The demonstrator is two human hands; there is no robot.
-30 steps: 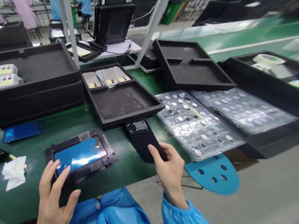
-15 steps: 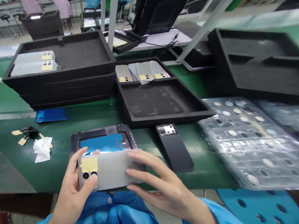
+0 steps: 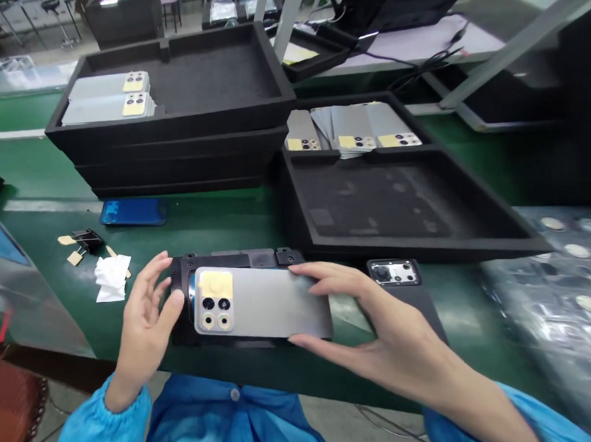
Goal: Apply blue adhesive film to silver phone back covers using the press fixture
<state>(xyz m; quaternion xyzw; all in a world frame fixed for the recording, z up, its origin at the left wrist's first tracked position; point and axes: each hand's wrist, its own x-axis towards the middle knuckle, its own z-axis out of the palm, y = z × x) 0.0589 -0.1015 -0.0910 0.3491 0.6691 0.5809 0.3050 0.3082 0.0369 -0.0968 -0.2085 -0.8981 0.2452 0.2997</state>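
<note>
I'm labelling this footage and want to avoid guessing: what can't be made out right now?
All in the head view:
Fixture: its middle is hidden by the panel.
Black phone: lower part hidden by the right hand.
Clear tray: blurred, cut off by the right edge.
Stacked panels: overlap hides their number.

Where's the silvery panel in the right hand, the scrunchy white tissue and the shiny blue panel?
Silvery panel [image 3: 267,306]: head view, middle of its flat face.
White tissue [image 3: 112,279]: head view, its crumpled middle.
Blue panel [image 3: 133,213]: head view, centre of its top face.
</note>
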